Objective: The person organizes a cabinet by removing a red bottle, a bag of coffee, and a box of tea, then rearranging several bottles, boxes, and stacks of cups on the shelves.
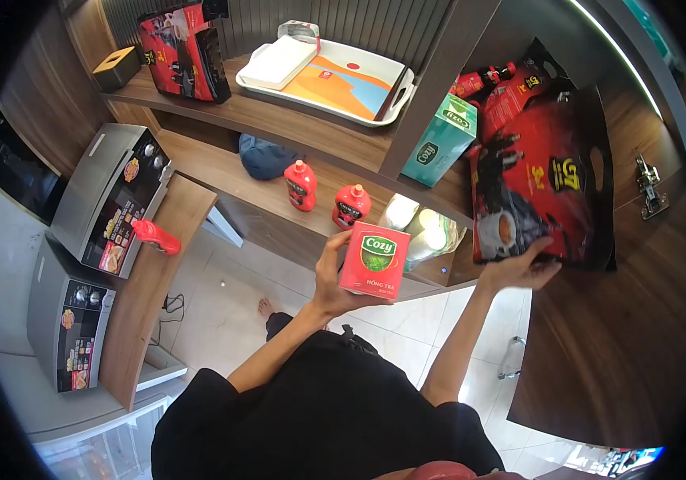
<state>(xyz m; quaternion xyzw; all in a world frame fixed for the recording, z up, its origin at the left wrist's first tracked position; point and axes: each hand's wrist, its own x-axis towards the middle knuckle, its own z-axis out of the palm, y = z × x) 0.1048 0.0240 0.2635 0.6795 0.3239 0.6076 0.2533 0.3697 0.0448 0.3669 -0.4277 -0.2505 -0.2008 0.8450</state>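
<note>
My left hand [335, 280] is wrapped around a red Cozy tea box [374, 262], its front panel turned up toward me. At the lower edge of a large red and black G7 coffee bag [541, 180], my right hand [519, 268] grips with the fingers partly hidden by the bag. Behind that bag, in the right compartment, lie another red coffee bag [511, 104] and a red bottle [483, 78]. A teal Cozy box [440, 140] stands beside them at the compartment's left side.
Two red sauce bottles [300, 186] stand on the lower shelf near a blue cap [265, 156]. Above is a white tray [335, 80], with a coffee bag [183, 54] and tissue box [117, 67]. Two toaster ovens [111, 200] are left. An open cabinet door [615, 344] stands right.
</note>
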